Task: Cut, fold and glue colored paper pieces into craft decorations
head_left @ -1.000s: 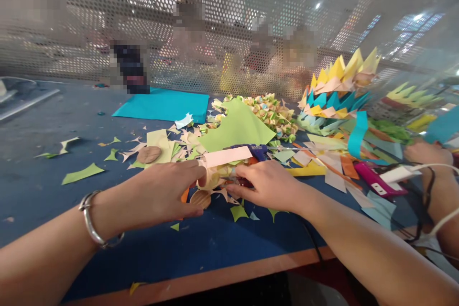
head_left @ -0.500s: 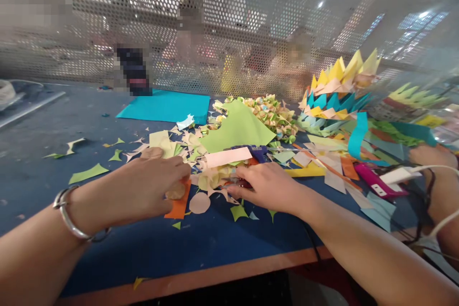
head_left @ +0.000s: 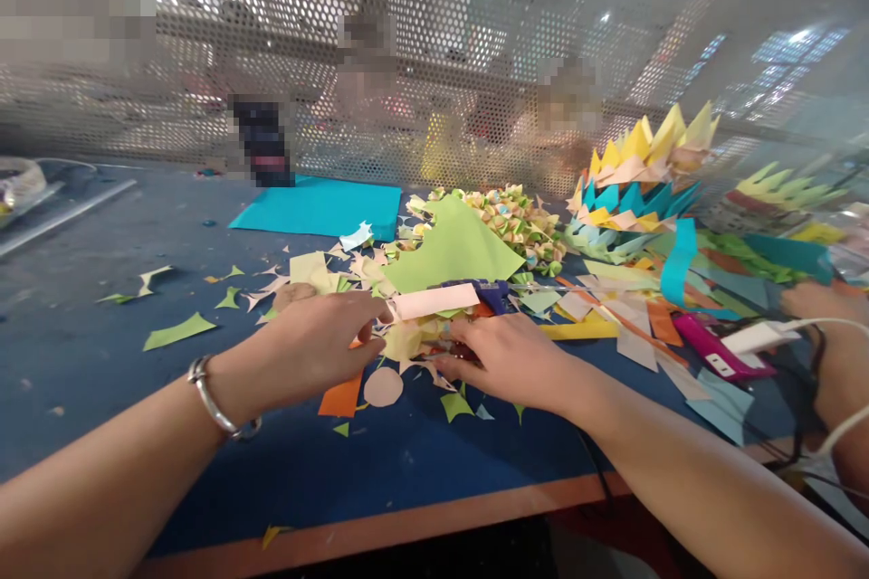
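Note:
My left hand (head_left: 316, 339), with a silver bangle (head_left: 215, 403) on the wrist, hovers over paper scraps left of centre. Its fingers are curved, with a gap between thumb and fingertips. Beneath it an orange paper piece (head_left: 341, 395) lies beside a pale pink paper circle (head_left: 384, 387). My right hand (head_left: 512, 357) is closed round a dark red, shiny thing (head_left: 462, 350), mostly hidden by the fingers. Between the hands are crumpled pale yellow scraps (head_left: 407, 336). Just above lies a pink paper strip (head_left: 434, 300), partly over a blue glue gun (head_left: 494, 292).
A large green sheet (head_left: 452, 249) leans before a heap of small folded paper pieces (head_left: 522, 222). Turquoise paper (head_left: 319, 208) lies behind, by a mesh screen (head_left: 434, 45). Spiky paper layers (head_left: 635, 185), a magenta power strip (head_left: 723, 348) and another person's hand (head_left: 821, 308) are at right.
My left hand has shifted right, toward the yellow scraps, and a round pale piece under it no longer shows. My right hand stays nearly in place. The view has shifted slightly.

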`<action>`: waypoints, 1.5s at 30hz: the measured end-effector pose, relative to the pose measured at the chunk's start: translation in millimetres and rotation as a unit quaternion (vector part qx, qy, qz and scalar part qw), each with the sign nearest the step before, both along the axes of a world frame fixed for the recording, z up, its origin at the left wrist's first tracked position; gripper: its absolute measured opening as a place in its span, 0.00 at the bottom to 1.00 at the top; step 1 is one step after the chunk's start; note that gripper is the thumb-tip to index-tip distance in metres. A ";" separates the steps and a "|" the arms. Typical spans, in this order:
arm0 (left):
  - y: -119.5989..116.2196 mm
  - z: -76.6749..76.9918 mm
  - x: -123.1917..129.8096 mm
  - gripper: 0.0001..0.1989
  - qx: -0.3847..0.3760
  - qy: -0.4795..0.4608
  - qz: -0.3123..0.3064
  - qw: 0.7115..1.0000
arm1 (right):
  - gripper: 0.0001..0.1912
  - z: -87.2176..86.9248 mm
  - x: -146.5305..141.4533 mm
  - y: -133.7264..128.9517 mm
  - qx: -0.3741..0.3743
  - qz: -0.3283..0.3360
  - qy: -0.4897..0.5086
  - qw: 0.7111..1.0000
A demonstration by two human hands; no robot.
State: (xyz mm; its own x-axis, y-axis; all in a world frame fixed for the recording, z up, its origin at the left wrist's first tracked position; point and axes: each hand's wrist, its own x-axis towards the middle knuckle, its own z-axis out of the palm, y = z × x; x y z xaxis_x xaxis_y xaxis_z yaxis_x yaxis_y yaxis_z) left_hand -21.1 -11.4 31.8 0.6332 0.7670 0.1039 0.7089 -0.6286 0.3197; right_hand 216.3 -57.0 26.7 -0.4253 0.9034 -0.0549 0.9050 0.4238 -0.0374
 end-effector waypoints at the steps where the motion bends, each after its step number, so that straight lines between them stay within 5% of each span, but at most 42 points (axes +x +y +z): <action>1: 2.7 -2.8 1.4 0.12 0.006 0.036 0.023 0.999 | 0.23 -0.5 0.0 -0.1 0.002 0.001 0.003 1.000; 14: 3.4 -9.8 17.7 0.09 -0.093 -0.001 0.050 0.994 | 0.22 -8.6 -5.0 0.5 0.037 0.015 0.021 0.999; 19: 8.3 -10.2 12.4 0.10 -0.070 -0.041 0.030 0.996 | 0.21 -11.8 -3.1 0.6 0.044 0.026 0.052 0.997; 26: -0.9 -7.4 20.9 0.17 -0.029 -0.056 -0.083 0.995 | 0.21 -12.8 -2.4 -0.3 0.084 0.047 0.076 0.992; 32: -1.9 -4.2 22.7 0.15 -0.040 0.009 -0.078 0.996 | 0.21 -11.1 -3.8 -1.0 0.081 0.044 0.062 0.994; 39: 5.7 2.4 11.5 0.12 0.021 -0.104 -0.082 0.991 | 0.21 -7.7 -5.2 -0.8 0.042 0.021 0.028 0.999; 45: 7.5 4.8 11.2 0.11 -0.089 -0.240 0.040 0.966 | 0.21 -6.2 -5.6 -2.8 0.035 0.003 0.022 0.999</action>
